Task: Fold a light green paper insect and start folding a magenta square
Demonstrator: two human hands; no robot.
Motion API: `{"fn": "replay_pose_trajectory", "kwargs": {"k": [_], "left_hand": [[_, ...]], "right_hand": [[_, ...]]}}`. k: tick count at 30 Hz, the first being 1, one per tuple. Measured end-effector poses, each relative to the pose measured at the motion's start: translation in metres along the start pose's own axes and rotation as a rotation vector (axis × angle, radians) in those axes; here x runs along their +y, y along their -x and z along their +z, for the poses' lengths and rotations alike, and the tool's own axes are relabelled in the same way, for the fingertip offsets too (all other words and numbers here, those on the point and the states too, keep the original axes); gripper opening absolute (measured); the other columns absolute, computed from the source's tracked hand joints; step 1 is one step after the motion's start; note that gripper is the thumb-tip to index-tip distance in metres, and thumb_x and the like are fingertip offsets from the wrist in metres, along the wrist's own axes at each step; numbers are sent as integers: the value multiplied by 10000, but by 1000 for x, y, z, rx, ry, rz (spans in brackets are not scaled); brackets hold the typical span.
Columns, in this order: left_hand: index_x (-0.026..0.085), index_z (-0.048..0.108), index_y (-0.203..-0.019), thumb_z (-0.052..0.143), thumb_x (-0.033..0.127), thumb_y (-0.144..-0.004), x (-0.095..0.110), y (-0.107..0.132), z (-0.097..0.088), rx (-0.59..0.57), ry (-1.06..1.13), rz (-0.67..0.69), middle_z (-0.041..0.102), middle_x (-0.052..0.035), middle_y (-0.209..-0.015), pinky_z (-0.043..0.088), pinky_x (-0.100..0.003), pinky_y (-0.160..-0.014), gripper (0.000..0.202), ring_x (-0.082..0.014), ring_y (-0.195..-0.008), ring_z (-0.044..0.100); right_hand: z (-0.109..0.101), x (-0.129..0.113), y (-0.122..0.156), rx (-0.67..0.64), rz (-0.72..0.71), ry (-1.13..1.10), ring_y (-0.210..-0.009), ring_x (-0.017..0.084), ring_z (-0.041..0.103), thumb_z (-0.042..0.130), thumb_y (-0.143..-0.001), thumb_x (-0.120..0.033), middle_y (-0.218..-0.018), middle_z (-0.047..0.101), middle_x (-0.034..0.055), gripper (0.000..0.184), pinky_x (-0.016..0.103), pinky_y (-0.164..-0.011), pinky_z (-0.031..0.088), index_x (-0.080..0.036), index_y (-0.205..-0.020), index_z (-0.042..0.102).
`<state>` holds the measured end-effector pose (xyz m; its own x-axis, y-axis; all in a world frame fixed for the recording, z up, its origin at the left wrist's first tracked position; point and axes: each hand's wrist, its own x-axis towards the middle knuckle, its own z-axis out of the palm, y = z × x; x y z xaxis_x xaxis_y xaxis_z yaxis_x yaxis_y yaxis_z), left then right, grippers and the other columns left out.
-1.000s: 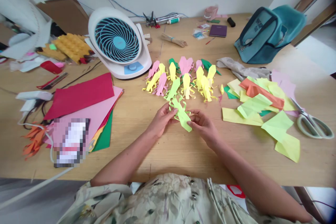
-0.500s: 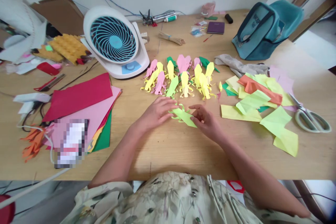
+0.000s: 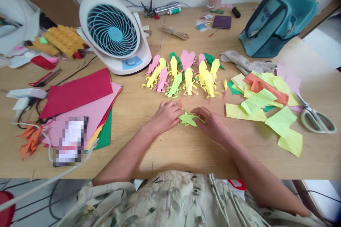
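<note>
A light green folded paper figure (image 3: pixel 188 118) lies flat on the wooden table (image 3: pixel 170 149) between my two hands. My left hand (image 3: pixel 166 115) presses on its left end with curled fingers. My right hand (image 3: pixel 210 122) pinches its right end against the table. Just beyond them stands a cluster of several finished paper figures (image 3: pixel 183 76) in yellow, pink and green.
A white and blue desk fan (image 3: pixel 113 33) stands at the back left. Stacked coloured paper sheets (image 3: pixel 82 106) lie on the left, paper scraps (image 3: pixel 266 103) and scissors (image 3: pixel 315 118) on the right. A teal bag (image 3: pixel 274 21) sits at the back right.
The green figure has come down from a raised, tilted hold onto the table. Both hands have lowered with it and closed in on its ends.
</note>
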<state>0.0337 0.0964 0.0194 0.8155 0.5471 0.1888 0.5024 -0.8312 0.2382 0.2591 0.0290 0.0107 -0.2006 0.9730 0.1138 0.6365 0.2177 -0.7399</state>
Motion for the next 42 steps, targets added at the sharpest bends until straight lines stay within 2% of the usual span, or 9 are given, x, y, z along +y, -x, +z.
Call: {"fn": "replay_pose_trajectory", "kwargs": {"k": [2,4,14,25,27,29,32,36,42], "left_hand": [[183,665,-1118,639,228,-890,3,0,3,16,-1,-5,711,-102,-1071,285,-414,-874,235,-284,-1054,523],[183,665,-1108,632,245,-888,6,0,6,34,-4,-15,711,-100,-1044,281,-422,-887,231,-282,-1043,526],[180,663,-1096,611,275,-907,9,0,12,58,-5,-22,711,-95,-1015,282,-439,-897,218,-285,-1041,517],[190,667,-1072,648,281,-905,8,1,13,66,-2,-13,717,-84,-1024,298,-415,-875,191,-270,-1018,532],[185,661,-1091,652,294,-907,8,1,14,63,-12,-17,713,-86,-1034,306,-406,-859,215,-269,-1025,537],[183,654,-1120,637,302,-919,8,2,14,59,-20,-21,705,-87,-1049,318,-397,-847,234,-265,-1032,541],[192,640,-1170,599,291,-944,10,1,13,43,-17,-30,692,-76,-1060,342,-380,-837,250,-252,-1036,547],[194,635,-1183,627,328,-939,14,0,14,25,-15,-24,681,-68,-1072,371,-362,-824,279,-245,-1032,548],[169,649,-1135,604,402,-952,16,-2,21,80,7,-29,685,-67,-1055,404,-354,-811,300,-235,-992,550]], "right_hand": [[1,-2,0,58,-86,131,-885,215,617,598,-904,-244,-1056,625,91,193,359,-799,488,-209,-1090,635],[3,-2,0,87,-160,235,-981,261,606,630,-893,-250,-1068,618,114,212,406,-876,494,-203,-1098,653],[7,2,-2,32,-232,434,-950,285,570,634,-849,-157,-1040,630,132,240,440,-887,496,-175,-1083,684],[7,0,-1,63,-220,316,-1000,274,584,623,-887,-207,-1092,633,127,207,422,-896,505,-188,-1087,673],[4,-1,0,90,-226,297,-1000,270,584,631,-898,-248,-1114,626,133,219,419,-897,499,-184,-1104,671],[1,-1,0,141,-228,310,-956,255,582,612,-917,-262,-1068,623,125,158,409,-884,489,-187,-1034,687],[-1,-1,0,198,-201,365,-841,223,569,569,-932,-217,-911,613,91,134,370,-829,469,-189,-901,696],[1,-2,2,165,-93,384,-759,205,579,537,-935,-194,-800,636,65,162,317,-744,438,-181,-877,688],[-4,-12,7,120,111,193,-586,139,577,526,-924,-220,-736,685,10,143,263,-612,387,-200,-911,667]]}}
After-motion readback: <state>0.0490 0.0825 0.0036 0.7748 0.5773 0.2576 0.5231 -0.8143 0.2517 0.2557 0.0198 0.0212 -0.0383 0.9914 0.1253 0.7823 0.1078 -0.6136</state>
